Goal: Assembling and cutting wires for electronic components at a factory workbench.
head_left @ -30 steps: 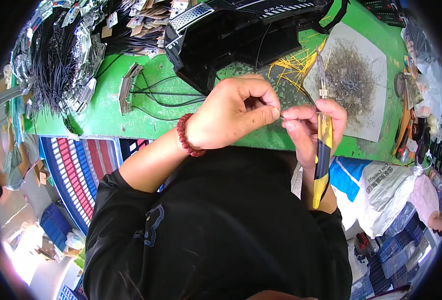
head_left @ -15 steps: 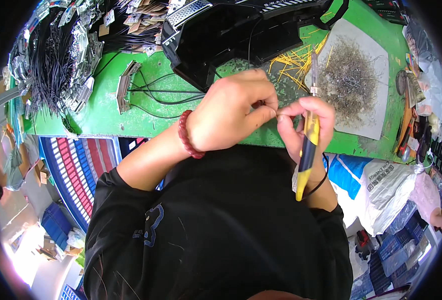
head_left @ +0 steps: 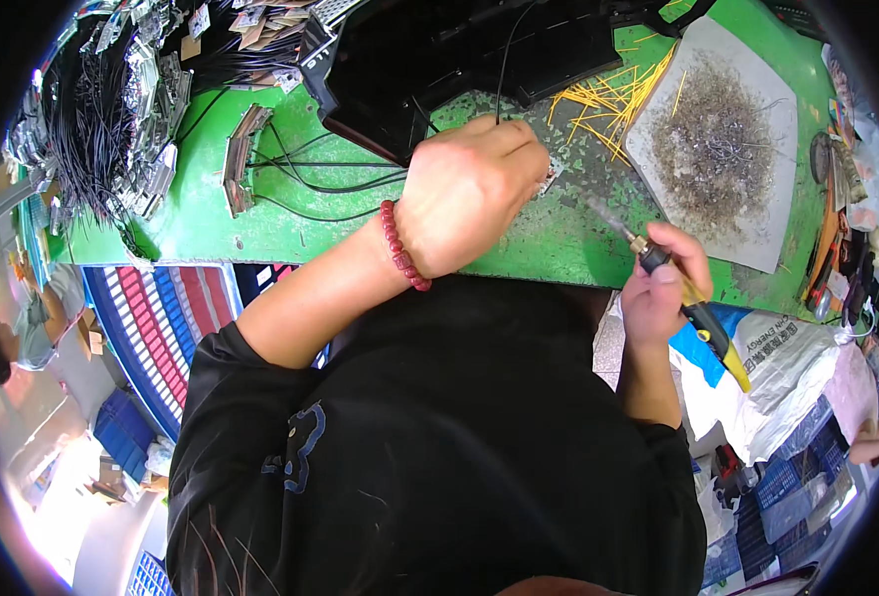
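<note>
A yellow-and-black soldering iron (head_left: 703, 323) is in my right hand (head_left: 666, 288), its metal tip pointing up and left toward the middle of the green workbench (head_left: 578, 243). My left hand (head_left: 474, 189) is closed, knuckles up, with a red bead bracelet at the wrist. Black cables (head_left: 345, 186) run from a metal-and-board strip (head_left: 243, 161) on the bench into my left hand. A small pale piece (head_left: 551, 177) shows at its fingertips; most of it is hidden. The iron's tip is apart from it.
Behind my left hand lies a large black plastic housing (head_left: 429, 70). Thin yellow sticks (head_left: 618, 99) are scattered by a grey pad (head_left: 648, 149) with dark wire scraps. Bundles of black cables with metal strips (head_left: 101, 119) fill the far left. Tools (head_left: 825, 233) line the right edge.
My right hand has drawn away from the left, down and right, and has swung the soldering iron so its tip points up-left. My left hand stays near its place, now turned more knuckles-up.
</note>
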### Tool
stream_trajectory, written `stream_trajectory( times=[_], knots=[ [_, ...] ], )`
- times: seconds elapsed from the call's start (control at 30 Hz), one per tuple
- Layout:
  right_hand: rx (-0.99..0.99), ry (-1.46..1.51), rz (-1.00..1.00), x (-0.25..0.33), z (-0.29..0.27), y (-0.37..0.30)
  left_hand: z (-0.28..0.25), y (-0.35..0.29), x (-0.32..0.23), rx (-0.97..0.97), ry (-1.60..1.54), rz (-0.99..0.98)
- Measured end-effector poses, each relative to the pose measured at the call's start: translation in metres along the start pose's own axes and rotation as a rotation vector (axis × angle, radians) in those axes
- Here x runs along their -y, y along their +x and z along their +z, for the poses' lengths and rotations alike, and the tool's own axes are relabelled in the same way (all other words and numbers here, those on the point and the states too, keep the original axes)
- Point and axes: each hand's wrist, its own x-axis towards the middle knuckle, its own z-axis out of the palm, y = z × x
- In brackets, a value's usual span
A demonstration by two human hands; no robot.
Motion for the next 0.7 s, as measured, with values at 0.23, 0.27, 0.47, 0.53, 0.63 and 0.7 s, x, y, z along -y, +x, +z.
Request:
stream_trajectory(
  times=[0.23, 0.27, 0.47, 0.53, 0.63, 0.7],
  knots=[
    [0.081, 0.072, 0.004, -0.0079, 0.0021, -0.0015, 0.0025, -0.0004, 0.0007, 0.011, 0.033, -0.005],
    [0.108, 0.078, -0.027, -0.0084, 0.0018, -0.0011, 0.003, -0.0001, 0.0015, -0.006, 0.006, -0.012],
    [0.119, 0.052, 0.014, -0.0065, 0.0019, -0.0019, 0.0028, 0.001, 0.0014, -0.014, -0.001, -0.015],
    [0.135, 0.032, 0.011, -0.0039, 0.0022, -0.001, 0.0019, 0.0008, 0.0007, -0.008, 0.009, -0.016],
    [0.16, 0.009, 0.005, -0.0047, 0.0022, -0.0007, 0.0032, 0.0002, 0.0014, -0.006, 0.02, -0.009],
    [0.171, 0.007, 0.001, -0.0053, 0.0021, 0.0001, 0.0032, 0.0007, 0.0013, -0.006, 0.02, -0.008]
  ],
)
